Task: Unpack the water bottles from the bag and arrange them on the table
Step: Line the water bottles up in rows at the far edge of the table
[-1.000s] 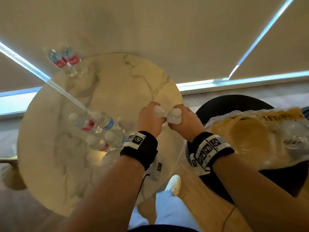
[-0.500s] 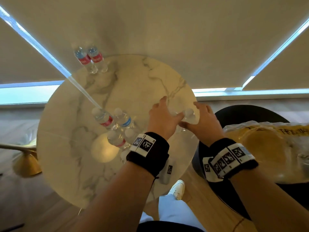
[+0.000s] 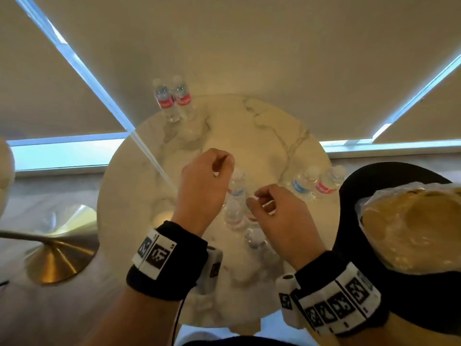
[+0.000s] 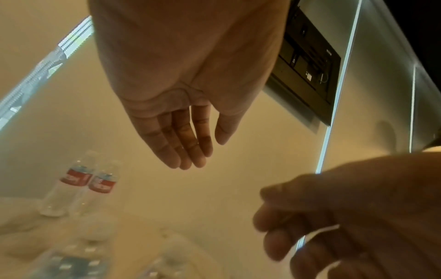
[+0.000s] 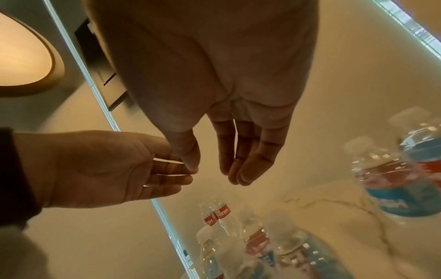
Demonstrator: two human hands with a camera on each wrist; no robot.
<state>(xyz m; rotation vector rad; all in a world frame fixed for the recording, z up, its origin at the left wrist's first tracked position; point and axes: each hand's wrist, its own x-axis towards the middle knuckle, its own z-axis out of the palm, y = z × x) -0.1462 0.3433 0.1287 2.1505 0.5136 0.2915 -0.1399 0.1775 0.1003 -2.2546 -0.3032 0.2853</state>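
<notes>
Both hands hover empty over the round marble table [image 3: 262, 131]. My left hand [image 3: 222, 168] hangs with loosely bent fingers above a cluster of clear water bottles [image 3: 233, 213] in the table's middle. My right hand [image 3: 257, 201] floats beside it, fingers relaxed. Both wrist views confirm this: the left hand [image 4: 205, 152] and the right hand [image 5: 212, 173] hold nothing. Two bottles [image 3: 314, 183], one with a blue label and one with a red, stand at the table's right edge. Another red-labelled pair [image 3: 173, 101] stands at the far edge. The yellowish plastic bag [image 3: 411, 228] lies on a black chair at the right.
The black chair [image 3: 349, 221] stands close against the table's right side. A brass lamp base [image 3: 52, 260] sits on the floor at the left. Window blinds fill the background behind the table.
A second ago each hand gripped a bottle by its neck. Both bottles now stand at the table's right edge, and the empty hands have moved left over the middle cluster.
</notes>
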